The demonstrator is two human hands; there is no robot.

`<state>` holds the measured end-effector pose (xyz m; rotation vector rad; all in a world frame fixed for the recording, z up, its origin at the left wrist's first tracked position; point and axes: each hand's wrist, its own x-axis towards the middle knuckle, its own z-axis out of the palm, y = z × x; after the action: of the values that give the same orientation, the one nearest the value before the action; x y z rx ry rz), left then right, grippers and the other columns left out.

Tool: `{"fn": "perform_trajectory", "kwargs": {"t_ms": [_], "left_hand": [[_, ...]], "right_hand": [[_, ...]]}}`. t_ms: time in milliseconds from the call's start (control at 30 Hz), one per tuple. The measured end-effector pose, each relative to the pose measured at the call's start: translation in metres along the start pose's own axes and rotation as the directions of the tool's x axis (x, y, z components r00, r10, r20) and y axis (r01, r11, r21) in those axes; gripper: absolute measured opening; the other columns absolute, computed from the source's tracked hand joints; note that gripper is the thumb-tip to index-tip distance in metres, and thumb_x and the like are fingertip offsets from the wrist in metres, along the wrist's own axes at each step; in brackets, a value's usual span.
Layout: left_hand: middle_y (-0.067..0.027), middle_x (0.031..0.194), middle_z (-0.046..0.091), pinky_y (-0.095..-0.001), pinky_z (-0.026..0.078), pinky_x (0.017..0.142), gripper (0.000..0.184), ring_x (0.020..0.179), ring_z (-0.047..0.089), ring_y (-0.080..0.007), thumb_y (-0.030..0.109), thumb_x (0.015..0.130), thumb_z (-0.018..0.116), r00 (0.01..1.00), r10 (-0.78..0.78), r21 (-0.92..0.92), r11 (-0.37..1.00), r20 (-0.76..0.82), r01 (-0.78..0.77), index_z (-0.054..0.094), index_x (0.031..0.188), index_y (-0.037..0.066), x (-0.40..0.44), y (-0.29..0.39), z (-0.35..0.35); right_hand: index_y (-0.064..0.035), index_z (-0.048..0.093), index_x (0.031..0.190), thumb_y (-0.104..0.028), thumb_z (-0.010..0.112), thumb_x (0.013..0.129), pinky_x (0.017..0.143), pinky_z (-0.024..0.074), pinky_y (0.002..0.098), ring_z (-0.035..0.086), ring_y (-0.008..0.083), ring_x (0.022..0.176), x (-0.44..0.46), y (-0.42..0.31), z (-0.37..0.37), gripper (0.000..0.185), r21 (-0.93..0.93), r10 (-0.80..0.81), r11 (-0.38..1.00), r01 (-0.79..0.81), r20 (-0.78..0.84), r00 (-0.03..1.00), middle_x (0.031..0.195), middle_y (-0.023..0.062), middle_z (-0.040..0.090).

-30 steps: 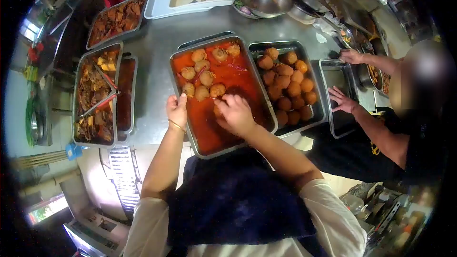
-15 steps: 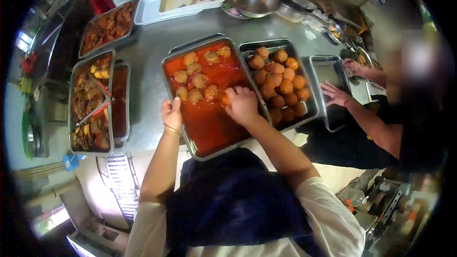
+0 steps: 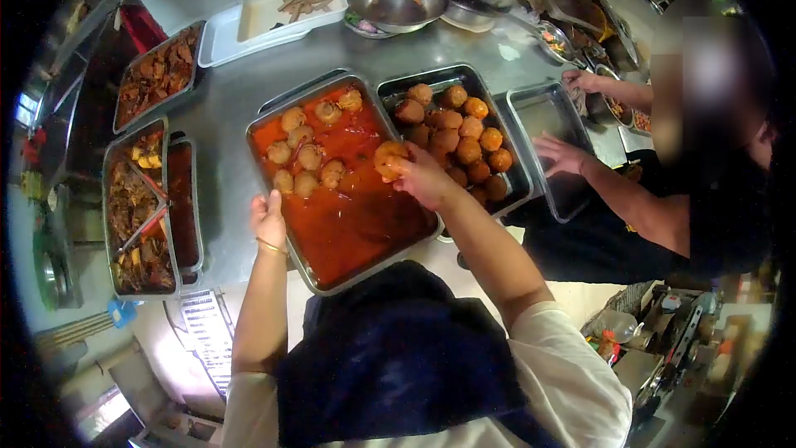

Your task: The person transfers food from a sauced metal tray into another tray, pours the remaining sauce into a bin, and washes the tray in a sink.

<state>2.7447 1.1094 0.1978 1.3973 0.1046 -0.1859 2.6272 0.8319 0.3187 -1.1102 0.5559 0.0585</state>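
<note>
Lifted toward the right rim of the sauce tray [image 3: 377, 264] since half a second ago, the ball [image 3: 388, 161] now shows plainly, where fingers hid most of it before. It is orange-brown, wet and glossy, with an uneven surface, held above the red sauce [image 3: 352, 232], pinched between the thumb and fingers of the right hand [image 3: 427, 178]. At the left rim, the left hand [image 3: 269, 220] has its thumb upright; whether its fingers press the tray, I cannot tell. Nine paler balls [image 3: 310, 156] sit in the tray's far half; its near half shows sauce alone.

On the right, the dark ball tray [image 3: 502, 120] stands just beside the sauce tray, leaving little room between rims. On the left, a strip of steel worktop [image 3: 220, 99] separates it from the meat tray [image 3: 170, 199], where tongs [image 3: 155, 219] lie across the food. Another person's hand [image 3: 562, 156] spreads over a third tray [image 3: 543, 116]. Farther back are a steel bowl [image 3: 396, 4] and a white tray [image 3: 265, 21].
</note>
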Motion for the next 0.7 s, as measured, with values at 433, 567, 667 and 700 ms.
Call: {"fn": "perform_trajectory", "kwargs": {"t_ms": [433, 567, 667, 700], "left_hand": [[0.0032, 0.082, 0.047, -0.0238, 0.039, 0.073, 0.019, 0.078, 0.044, -0.0091, 0.022, 0.087, 0.062, 0.991, -0.059, 0.059, 0.996, -0.119, 0.066, 0.047, 0.087, 0.011, -0.014, 0.027, 0.021], [0.0041, 0.08, 0.043, -0.0237, 0.037, 0.072, 0.02, 0.077, 0.041, -0.0084, 0.021, 0.089, 0.06, 1.0, 0.018, 0.075, 0.997, 0.025, -0.02, 0.043, 0.082, 0.012, -0.006, 0.015, 0.001], [0.0023, 0.082, 0.052, -0.0233, 0.04, 0.073, 0.01, 0.078, 0.048, -0.0085, 0.011, 0.088, 0.059, 0.998, 0.041, 0.089, 0.995, -0.037, -0.038, 0.049, 0.085, 0.01, -0.005, 0.013, 0.0], [0.0018, 0.082, 0.053, -0.0235, 0.041, 0.074, 0.01, 0.078, 0.048, -0.0087, 0.01, 0.088, 0.059, 0.998, 0.051, 0.084, 0.995, -0.021, -0.049, 0.049, 0.085, 0.01, -0.002, 0.019, 0.005]], "right_hand": [[-0.0114, 0.057, 0.105, -0.031, 0.048, 0.088, 0.066, 0.0461, 0.0349, 0.059, 0.0231, 0.08, 0.046, -0.046, -0.135, 0.027, 0.4, -0.038, 0.914, 0.063, -0.07, 0.997, 0.094, 0.0057, 0.062], [-0.0122, 0.058, 0.096, -0.027, 0.054, 0.086, 0.063, 0.0449, 0.026, 0.057, 0.0184, 0.071, 0.074, -0.063, -0.148, 0.018, 0.088, -0.072, 0.99, 0.114, -0.377, 0.923, 0.085, 0.0027, 0.059], [-0.0114, 0.057, 0.095, -0.026, 0.057, 0.084, 0.064, 0.0449, 0.0274, 0.056, 0.0191, 0.071, 0.134, -0.054, -0.179, 0.019, -0.435, -0.402, 0.876, 0.21, -0.417, 0.815, 0.086, 0.0028, 0.059], [-0.0107, 0.057, 0.098, -0.025, 0.059, 0.083, 0.066, 0.0457, 0.0307, 0.057, 0.0216, 0.073, 0.146, -0.065, -0.173, 0.021, -0.689, -0.538, 0.702, 0.179, -0.348, 0.768, 0.088, 0.0045, 0.06]]}}
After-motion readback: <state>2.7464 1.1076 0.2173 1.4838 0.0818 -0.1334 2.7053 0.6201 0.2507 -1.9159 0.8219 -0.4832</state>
